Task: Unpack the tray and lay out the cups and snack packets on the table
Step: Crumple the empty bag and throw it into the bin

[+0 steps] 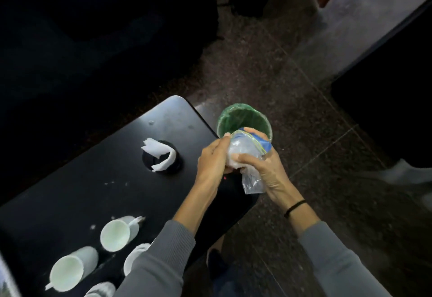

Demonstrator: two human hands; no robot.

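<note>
Both hands grip one clear packet just off the table's far right corner, over a green bin. Left hand holds its left side; right hand curls round its right. Cups sit at the near left corner.

Bare tabletop is left between napkin holder and cups; its corner is flanked by a green bin.
</note>
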